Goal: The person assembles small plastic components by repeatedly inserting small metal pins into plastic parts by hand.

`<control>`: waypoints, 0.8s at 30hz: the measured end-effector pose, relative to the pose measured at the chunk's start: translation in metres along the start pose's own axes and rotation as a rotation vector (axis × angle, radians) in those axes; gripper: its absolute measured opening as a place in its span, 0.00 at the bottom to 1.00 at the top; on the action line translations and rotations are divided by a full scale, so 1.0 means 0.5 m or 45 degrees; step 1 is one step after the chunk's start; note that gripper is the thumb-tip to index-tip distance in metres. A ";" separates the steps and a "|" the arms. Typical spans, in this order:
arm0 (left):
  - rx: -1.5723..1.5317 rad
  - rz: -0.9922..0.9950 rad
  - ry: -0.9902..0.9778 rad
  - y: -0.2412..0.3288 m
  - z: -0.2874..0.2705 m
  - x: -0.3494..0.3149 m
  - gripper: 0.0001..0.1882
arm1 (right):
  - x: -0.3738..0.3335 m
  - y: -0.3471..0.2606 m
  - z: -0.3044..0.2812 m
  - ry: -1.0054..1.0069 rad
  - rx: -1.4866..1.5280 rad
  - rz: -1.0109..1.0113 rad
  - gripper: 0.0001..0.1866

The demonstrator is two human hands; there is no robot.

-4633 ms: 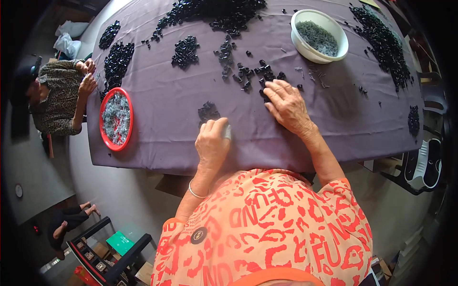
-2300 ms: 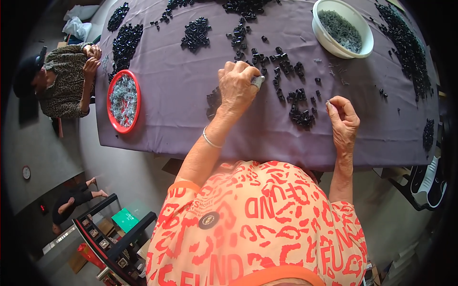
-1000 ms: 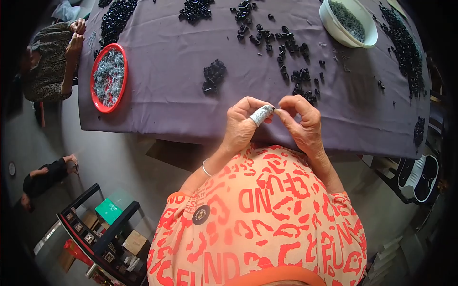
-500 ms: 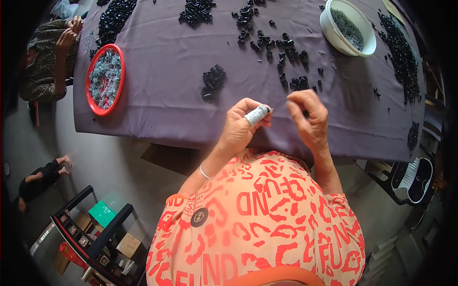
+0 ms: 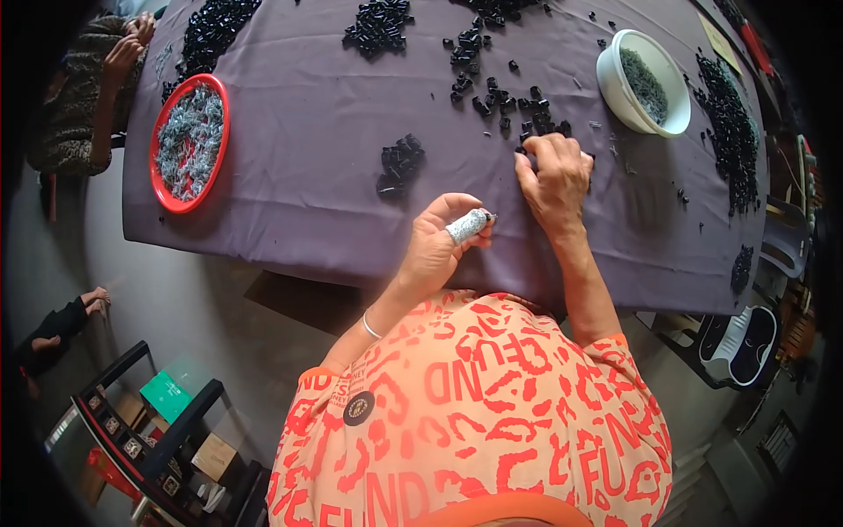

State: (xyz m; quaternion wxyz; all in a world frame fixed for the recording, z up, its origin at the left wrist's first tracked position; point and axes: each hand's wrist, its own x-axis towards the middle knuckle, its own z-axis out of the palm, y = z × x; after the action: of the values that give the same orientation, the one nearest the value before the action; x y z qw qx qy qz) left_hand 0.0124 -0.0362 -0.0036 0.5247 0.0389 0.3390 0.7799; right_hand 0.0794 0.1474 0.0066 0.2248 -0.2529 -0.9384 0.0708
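My left hand (image 5: 430, 246) is closed in a pinch near the table's front edge. A pale speckled wrap (image 5: 465, 227) covers one of its fingers. At its fingertips shows a small dark piece (image 5: 491, 216) with a thin tip, too small to make out fully. Farther right, my right hand (image 5: 559, 176) reaches down onto scattered black plastic pieces (image 5: 536, 104). Its thumb and fingers close about a small black piece (image 5: 520, 150) at the edge of that group; the palm hides others. Left of both hands lies a small heap of black pieces (image 5: 402, 162).
On the purple tablecloth (image 5: 299, 149), a red tray (image 5: 226, 132) of clear small parts stands left. A white tub (image 5: 678, 119) of grey-green parts stands right. More black heaps (image 5: 378, 26) lie at the back, and a long one (image 5: 733, 140) at far right. Another person (image 5: 88, 97) sits far left.
My right hand has moved away from my left hand, forward onto the scattered black pieces. My left hand keeps its pinch. The whole view has shifted slightly.
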 end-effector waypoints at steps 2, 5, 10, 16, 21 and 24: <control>-0.006 -0.037 0.020 -0.002 -0.003 -0.002 0.14 | -0.016 -0.003 -0.024 0.009 0.056 -0.028 0.09; 0.020 -0.024 0.027 0.000 -0.002 0.003 0.12 | -0.041 -0.006 -0.055 -0.192 1.004 0.346 0.09; 0.046 -0.031 0.035 0.011 0.018 0.007 0.11 | -0.066 -0.029 -0.085 -0.198 1.775 0.626 0.11; 0.091 0.027 0.019 0.016 0.034 0.001 0.11 | -0.086 -0.027 -0.098 -0.237 1.972 0.695 0.13; 0.117 -0.012 0.049 0.007 0.038 -0.003 0.11 | -0.086 -0.016 -0.100 -0.076 1.180 0.238 0.10; 0.107 0.006 0.046 0.004 0.042 -0.005 0.10 | -0.100 -0.010 -0.099 -0.105 1.279 0.369 0.09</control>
State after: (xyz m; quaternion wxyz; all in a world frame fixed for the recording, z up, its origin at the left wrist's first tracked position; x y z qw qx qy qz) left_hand 0.0206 -0.0285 0.0145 0.5145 0.0476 0.3806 0.7669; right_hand 0.1385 0.1187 0.0322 0.2693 -0.2382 -0.7521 0.5524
